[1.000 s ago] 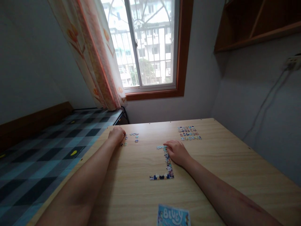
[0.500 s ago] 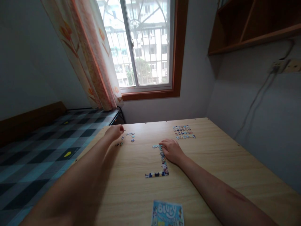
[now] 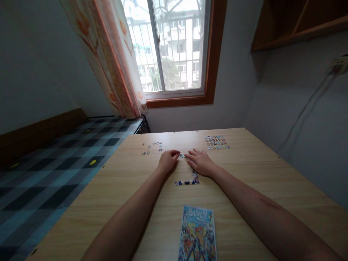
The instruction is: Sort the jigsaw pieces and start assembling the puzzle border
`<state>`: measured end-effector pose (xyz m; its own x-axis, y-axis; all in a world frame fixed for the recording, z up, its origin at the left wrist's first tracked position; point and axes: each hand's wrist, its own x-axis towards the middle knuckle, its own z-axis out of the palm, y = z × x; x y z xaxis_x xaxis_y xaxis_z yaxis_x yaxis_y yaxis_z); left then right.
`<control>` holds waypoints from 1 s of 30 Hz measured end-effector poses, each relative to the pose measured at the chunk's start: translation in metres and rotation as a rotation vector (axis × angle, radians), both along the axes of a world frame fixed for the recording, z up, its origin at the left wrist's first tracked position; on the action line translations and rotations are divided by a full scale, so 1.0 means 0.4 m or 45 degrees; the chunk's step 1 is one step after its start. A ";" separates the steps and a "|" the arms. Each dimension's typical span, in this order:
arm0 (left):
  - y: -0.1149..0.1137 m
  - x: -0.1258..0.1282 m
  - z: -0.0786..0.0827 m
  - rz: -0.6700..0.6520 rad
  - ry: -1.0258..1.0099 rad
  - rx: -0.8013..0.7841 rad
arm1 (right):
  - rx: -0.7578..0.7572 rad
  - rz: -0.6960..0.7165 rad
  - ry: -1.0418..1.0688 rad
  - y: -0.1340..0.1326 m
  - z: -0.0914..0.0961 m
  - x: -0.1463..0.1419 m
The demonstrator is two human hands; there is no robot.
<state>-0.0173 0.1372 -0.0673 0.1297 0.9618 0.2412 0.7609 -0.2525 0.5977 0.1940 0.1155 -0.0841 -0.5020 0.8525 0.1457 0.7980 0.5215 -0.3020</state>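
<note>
My left hand (image 3: 168,160) is closed in a pinch on a small jigsaw piece, mostly hidden by the fingertips, at the left end of a short blue top strip (image 3: 182,156). My right hand (image 3: 201,162) lies palm down with fingers stretched out, over the right side and upper corner of the partly joined puzzle border. Below it, the border's lower strip (image 3: 186,183) shows dark blue pieces and joins the right side at a corner. Much of that side is covered by my right hand.
Loose jigsaw pieces (image 3: 160,146) lie at the back left. Rows of pieces (image 3: 216,143) are laid out at the back right. A Bluey picture sheet (image 3: 197,232) lies near me. A checked bed (image 3: 67,159) adjoins the table's left side.
My left hand has moved right, from beside the loose pieces to the end of the border's top strip. My right hand stays on the border. The view has tilted down, showing more of the picture sheet.
</note>
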 end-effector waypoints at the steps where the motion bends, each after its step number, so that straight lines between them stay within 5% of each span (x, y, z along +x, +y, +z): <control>1: -0.003 0.003 -0.009 0.010 0.009 -0.002 | -0.008 0.001 -0.018 0.001 -0.001 0.001; 30: -0.012 0.011 -0.016 0.019 0.301 0.107 | -0.023 -0.002 -0.044 0.006 -0.004 0.002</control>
